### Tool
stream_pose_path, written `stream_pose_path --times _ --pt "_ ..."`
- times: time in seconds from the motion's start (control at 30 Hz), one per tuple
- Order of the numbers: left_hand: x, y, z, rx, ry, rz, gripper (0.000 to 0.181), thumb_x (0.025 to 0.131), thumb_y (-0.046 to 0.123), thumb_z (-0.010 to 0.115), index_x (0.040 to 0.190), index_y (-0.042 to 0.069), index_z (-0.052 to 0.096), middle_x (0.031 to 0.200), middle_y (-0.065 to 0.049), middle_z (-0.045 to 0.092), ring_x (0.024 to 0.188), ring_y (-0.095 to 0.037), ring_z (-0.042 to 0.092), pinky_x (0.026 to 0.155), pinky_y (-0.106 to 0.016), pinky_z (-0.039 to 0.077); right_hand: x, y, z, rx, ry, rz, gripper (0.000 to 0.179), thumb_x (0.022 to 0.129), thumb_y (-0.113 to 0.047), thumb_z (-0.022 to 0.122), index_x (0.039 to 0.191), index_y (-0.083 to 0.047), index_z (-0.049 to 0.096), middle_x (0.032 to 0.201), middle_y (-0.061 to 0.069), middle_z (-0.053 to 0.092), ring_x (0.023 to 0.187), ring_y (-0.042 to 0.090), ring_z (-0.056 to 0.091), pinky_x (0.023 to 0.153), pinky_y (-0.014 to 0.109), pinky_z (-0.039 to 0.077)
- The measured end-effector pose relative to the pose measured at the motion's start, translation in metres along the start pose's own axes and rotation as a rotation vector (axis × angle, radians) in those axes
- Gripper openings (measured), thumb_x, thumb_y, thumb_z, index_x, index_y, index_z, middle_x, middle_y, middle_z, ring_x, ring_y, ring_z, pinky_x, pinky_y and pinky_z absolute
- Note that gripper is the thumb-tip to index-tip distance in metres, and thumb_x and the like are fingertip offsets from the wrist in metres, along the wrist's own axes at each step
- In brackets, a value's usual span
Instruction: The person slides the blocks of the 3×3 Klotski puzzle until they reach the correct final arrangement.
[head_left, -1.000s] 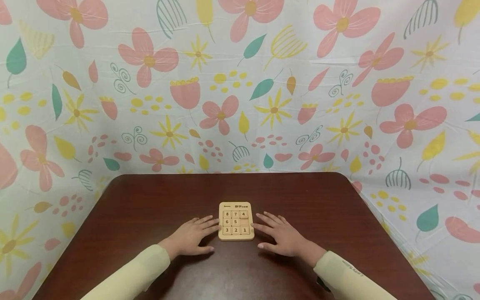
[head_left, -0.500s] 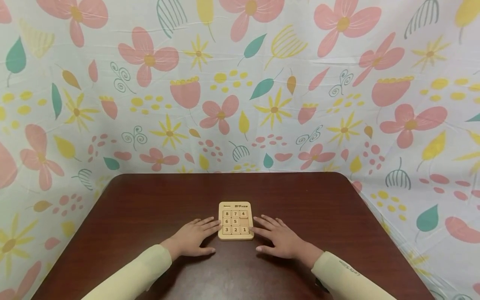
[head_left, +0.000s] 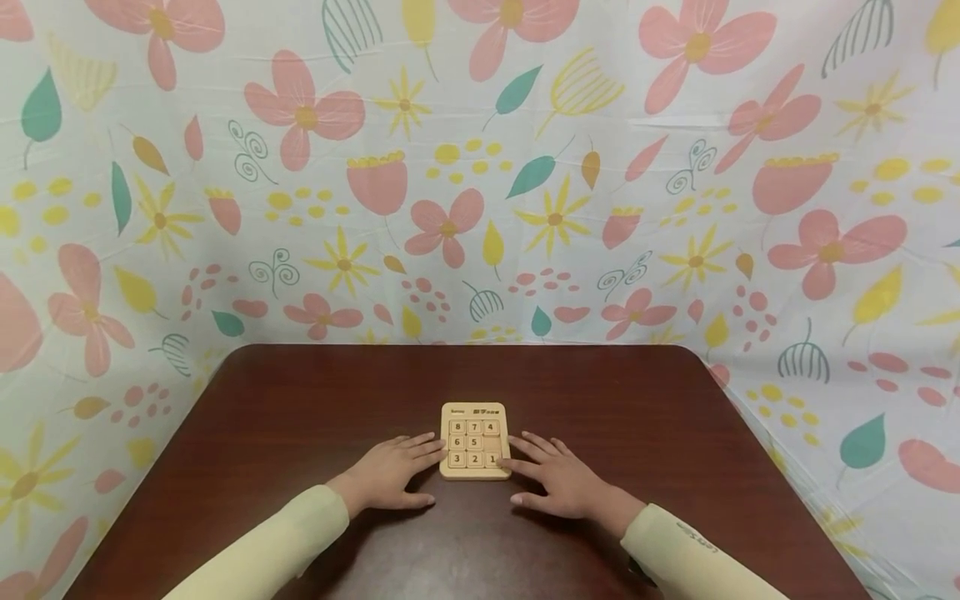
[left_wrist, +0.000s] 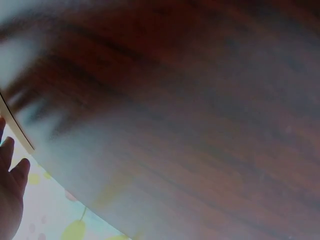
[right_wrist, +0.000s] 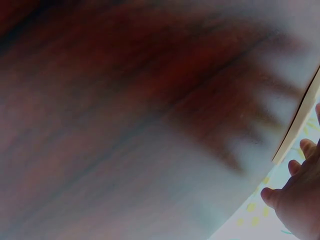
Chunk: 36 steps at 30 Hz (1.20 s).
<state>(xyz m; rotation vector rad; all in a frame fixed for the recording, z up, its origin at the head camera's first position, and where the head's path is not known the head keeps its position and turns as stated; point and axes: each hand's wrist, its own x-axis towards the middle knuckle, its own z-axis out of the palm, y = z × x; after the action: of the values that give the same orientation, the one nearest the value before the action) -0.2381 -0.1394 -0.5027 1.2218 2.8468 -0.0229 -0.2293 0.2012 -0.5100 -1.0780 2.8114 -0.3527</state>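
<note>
Board: the wooden number puzzle (head_left: 476, 475) lies flat on the dark reddish-brown counter (head_left: 337, 383), between the two hands, long side running away from the person. Tiles read 8 7 4 in the far row, 6 5 in the middle, 3 2 1 in the near row; bare recess (head_left: 491, 443) at the right of the middle row. Print runs along the far margin.

Left grip (head_left: 391, 473): bare hand, palm down, fingers extended and slightly spread, nothing held. Fingertips meet the board's left edge beside the middle row; thumb lies nearer the person, apart from the board.

Right grip (head_left: 562, 479): mirrors the left, fingers straight and spread, nothing held. Index fingertip laps over the right rim beside tile 1 (head_left: 491, 459); whether it touches that tile cannot be told. The next finger ends at the right edge, higher up. Thumb clear of the board on the near side.

Wrist views: part of each hand at the margin, a pale strip of board edge near the fingertips, blurred dark reflections on the counter.

Surroundings: pale left sleeve (head_left: 262, 546), right sleeve (head_left: 693, 554) with dark lettering; flower-printed cloth (head_left: 480, 179) behind the counter.
</note>
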Motion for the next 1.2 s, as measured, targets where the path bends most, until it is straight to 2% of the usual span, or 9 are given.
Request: stream_pose_path --times 0.23,0.43,0.77,1.2 --pt "0.0024 -0.0007 -0.0004 -0.017 -0.025 -0.015 0.081 0.091 0.062 0.064 0.157 0.021 0.044 0.164 0.002 0.043 0.154 -0.021 0.040 0.119 -0.045 0.043 0.0005 0.0003 -0.0008 -0.001 -0.012 -0.002 0.059 0.099 -0.060 0.053 0.152 -0.035 0.050 0.166 0.006 0.038 0.155 0.038 0.033 0.113 0.074 0.033" --pt "0.0018 0.0002 -0.0006 -0.027 -0.021 -0.015 0.082 0.089 0.062 0.066 0.157 0.020 0.045 0.163 0.001 0.044 0.154 -0.022 0.040 0.119 -0.044 0.043 0.0009 0.0021 0.0000 -0.002 -0.016 0.003 0.059 0.099 -0.060 0.053 0.152 -0.036 0.050 0.167 0.005 0.038 0.155 0.038 0.033 0.113 0.074 0.033" --pt "0.0036 -0.0001 -0.0003 -0.054 -0.028 -0.018 0.079 0.091 0.061 0.064 0.157 0.021 0.045 0.163 0.002 0.044 0.154 -0.022 0.039 0.120 -0.045 0.042 0.0031 0.0021 -0.0004 0.002 -0.005 0.007 0.058 0.099 -0.060 0.053 0.151 -0.035 0.051 0.166 0.006 0.038 0.155 0.039 0.033 0.112 0.074 0.034" --pt "0.0012 -0.0002 -0.0011 -0.055 0.005 -0.007 0.077 0.091 0.059 0.065 0.154 0.018 0.049 0.161 0.000 0.048 0.151 -0.024 0.043 0.116 -0.047 0.046 0.0058 0.0012 -0.0015 0.013 0.006 0.029 0.057 0.100 -0.059 0.052 0.151 -0.033 0.052 0.164 0.010 0.041 0.154 0.041 0.034 0.111 0.075 0.035"
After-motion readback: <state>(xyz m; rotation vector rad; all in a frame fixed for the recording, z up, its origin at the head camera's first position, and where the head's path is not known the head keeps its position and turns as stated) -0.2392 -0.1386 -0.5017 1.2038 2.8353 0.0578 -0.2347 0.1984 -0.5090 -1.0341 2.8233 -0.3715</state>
